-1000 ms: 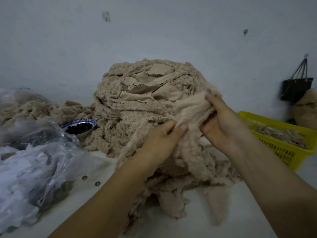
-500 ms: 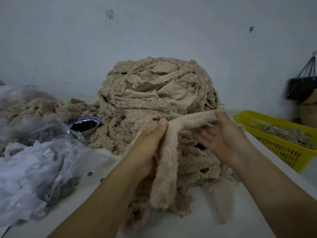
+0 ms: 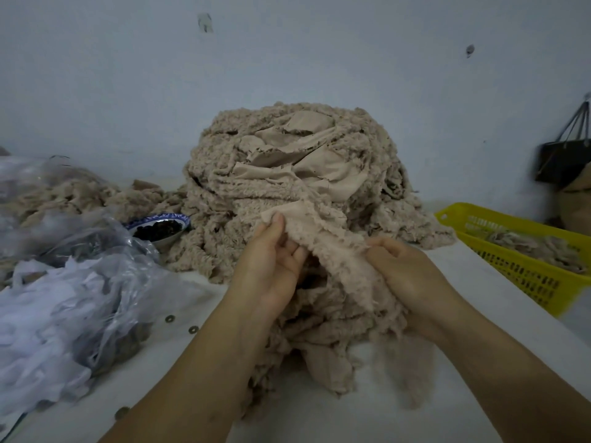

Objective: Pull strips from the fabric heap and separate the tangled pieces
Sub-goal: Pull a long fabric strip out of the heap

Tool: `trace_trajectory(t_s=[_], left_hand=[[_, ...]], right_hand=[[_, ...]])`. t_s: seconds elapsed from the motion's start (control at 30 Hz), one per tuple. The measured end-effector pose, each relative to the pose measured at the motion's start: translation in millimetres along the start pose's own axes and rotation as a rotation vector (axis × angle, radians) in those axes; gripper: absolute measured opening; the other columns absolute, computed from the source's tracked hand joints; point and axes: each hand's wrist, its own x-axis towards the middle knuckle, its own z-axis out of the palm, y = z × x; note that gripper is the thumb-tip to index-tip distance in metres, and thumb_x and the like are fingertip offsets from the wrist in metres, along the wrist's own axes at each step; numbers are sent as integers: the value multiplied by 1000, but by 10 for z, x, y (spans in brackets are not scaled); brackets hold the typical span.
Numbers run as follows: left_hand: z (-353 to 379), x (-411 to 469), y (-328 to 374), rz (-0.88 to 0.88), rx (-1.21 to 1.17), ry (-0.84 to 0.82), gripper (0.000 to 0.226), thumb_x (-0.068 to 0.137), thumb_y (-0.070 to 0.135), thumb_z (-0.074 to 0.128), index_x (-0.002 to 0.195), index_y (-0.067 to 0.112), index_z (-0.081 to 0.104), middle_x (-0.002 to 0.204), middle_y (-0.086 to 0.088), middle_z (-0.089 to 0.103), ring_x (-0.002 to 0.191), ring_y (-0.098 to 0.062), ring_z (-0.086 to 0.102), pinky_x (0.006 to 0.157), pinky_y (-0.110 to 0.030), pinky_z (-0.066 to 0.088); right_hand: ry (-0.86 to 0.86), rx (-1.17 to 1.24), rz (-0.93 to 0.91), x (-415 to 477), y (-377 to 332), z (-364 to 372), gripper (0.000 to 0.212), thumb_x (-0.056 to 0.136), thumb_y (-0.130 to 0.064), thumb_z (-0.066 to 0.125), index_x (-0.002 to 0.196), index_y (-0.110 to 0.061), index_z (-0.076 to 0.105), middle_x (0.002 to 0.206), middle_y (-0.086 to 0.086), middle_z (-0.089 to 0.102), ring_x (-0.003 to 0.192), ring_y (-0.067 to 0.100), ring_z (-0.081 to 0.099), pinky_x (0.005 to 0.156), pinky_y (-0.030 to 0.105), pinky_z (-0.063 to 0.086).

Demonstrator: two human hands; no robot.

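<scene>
One wide head-worn view, looking forward and down along both forearms, close on the left hand and right hand at the strip, heap centred on the desk, wall behind.

Yellow basket at right, blue-rimmed bowl and plastic bags at left, black bag on wall
</scene>
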Motion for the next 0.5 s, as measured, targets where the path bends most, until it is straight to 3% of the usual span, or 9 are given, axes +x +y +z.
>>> trace_trajectory(t_s=[0.07,0.13,0.2,0.27,0.33,0.4,0.5], left_hand=[[-31,15,26,-22,-38,3,26,104,8,47,126,4,59,99,-11,77,92,-19,76,75,-33,63],[-30,9,56,-77,-57,-20,36,100,1,47,135,-2,53,118,-16,71,111,-23,69,91,-35,59],[-16,-5,74,-146,-54,-93,51,90,1,51,141,-6,47,135,-16,59,127,-25,57,111,-42,44],[15,-26,92,-199,-28,-186,52,89,12,56,138,-6,51,138,-22,58,131,-31,55,117,-46,36],[53,-25,126,-205,-29,-205,47,91,17,62,134,-2,58,137,-22,60,129,-32,57,114,-47,40],[84,-5,178,-153,-26,-149,40,88,14,68,126,1,65,127,-17,67,116,-28,67,101,-42,53],[69,56,233,-36,-61,-46,27,85,11,69,111,6,68,99,-10,74,88,-22,73,74,-34,62]], right_hand=[[-15,63,23,25,-1,-67,17,98,-26,58,93,-21,73,95,13,74,86,27,71,77,31,52],[-49,115,10,42,-9,-121,22,99,-25,57,87,-28,75,87,2,77,77,15,73,63,24,54],[-111,158,-29,40,-32,-150,24,98,-30,59,83,-31,78,89,2,78,78,14,74,58,21,55],[-196,196,-63,46,-41,-186,18,88,-40,64,83,-33,79,91,0,78,83,13,75,62,20,55],[-280,214,-56,61,-32,-239,17,79,-42,67,84,-33,80,87,-13,77,85,8,74,64,18,56],[-304,209,-35,88,5,-308,33,74,-42,71,101,-24,76,89,-24,75,91,5,73,68,19,58],[-245,314,-3,162,82,-429,52,82,-39,68,126,-12,65,114,2,75,106,22,71,84,34,59]])
